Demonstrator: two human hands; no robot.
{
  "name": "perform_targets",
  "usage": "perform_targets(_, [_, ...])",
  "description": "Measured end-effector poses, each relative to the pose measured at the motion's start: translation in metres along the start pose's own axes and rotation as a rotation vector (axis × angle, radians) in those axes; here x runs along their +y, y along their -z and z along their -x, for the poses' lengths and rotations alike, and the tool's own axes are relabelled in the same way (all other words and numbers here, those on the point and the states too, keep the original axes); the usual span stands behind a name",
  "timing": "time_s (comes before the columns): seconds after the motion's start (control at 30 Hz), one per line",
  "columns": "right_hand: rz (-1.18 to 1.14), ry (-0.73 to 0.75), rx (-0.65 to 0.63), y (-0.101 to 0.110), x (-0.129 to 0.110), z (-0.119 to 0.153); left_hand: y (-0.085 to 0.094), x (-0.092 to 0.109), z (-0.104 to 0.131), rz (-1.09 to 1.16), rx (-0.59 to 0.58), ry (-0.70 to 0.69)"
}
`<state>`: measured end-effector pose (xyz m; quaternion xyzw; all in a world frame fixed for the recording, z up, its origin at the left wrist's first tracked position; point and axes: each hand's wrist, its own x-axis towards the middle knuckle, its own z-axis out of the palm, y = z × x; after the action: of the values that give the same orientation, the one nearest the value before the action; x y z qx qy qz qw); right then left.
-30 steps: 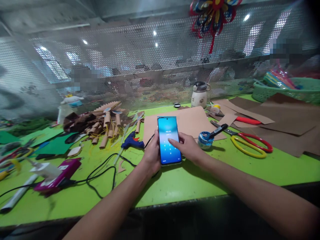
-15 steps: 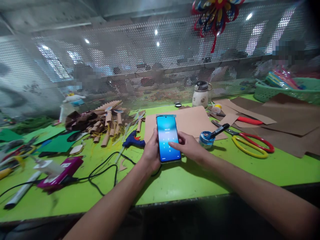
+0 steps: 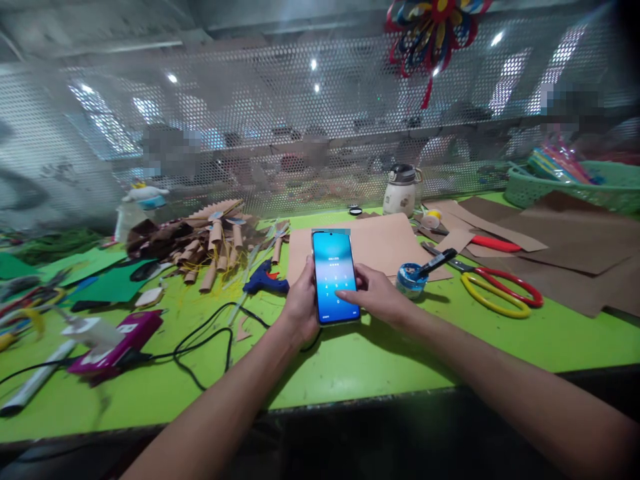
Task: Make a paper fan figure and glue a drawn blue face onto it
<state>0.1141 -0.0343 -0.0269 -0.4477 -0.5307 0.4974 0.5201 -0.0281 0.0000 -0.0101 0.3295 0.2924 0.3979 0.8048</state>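
Observation:
A phone [image 3: 334, 277] with a lit blue number pad stands tilted above the green table, screen towards me. My left hand [image 3: 303, 300] is closed round its left side. My right hand [image 3: 375, 290] is at the right edge, its thumb over the lower part of the screen and its other fingers curled behind the phone. Behind the phone lies a sheet of tan paper [image 3: 385, 240]. A blue glue gun [image 3: 266, 279] rests to the left, and a small blue jar [image 3: 411, 280] with a black-handled tool on it is to the right.
Scissors [image 3: 495, 291] with red and yellow handles lie at right, near brown paper [image 3: 560, 233] and a green basket [image 3: 535, 188]. Paper rolls [image 3: 215, 257], a magenta power strip [image 3: 117, 347] and its black cable are at left. A bottle [image 3: 400, 193] stands before the mesh screen.
My right thumb has shifted slightly down over the screen. The view has moved a little, so the table items appear slightly farther left. Both hands remain at the phone.

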Motion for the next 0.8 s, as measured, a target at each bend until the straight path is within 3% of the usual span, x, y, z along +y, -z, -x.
perform_targets(0.23, [0.007, 0.020, -0.013, 0.0001, -0.0036, 0.0028, 0.0022, -0.0005, -0.0003, 0.010, -0.021, -0.008])
perform_targets(0.43, [0.022, 0.031, 0.004, 0.0007, -0.0036, 0.0048, 0.0026, -0.0023, -0.0014, 0.032, 0.040, -0.056])
perform_targets(0.8, [0.030, 0.090, 0.020, 0.0028, -0.0064, 0.0081, -0.0013, -0.0005, 0.0040, 0.062, -0.028, -0.057])
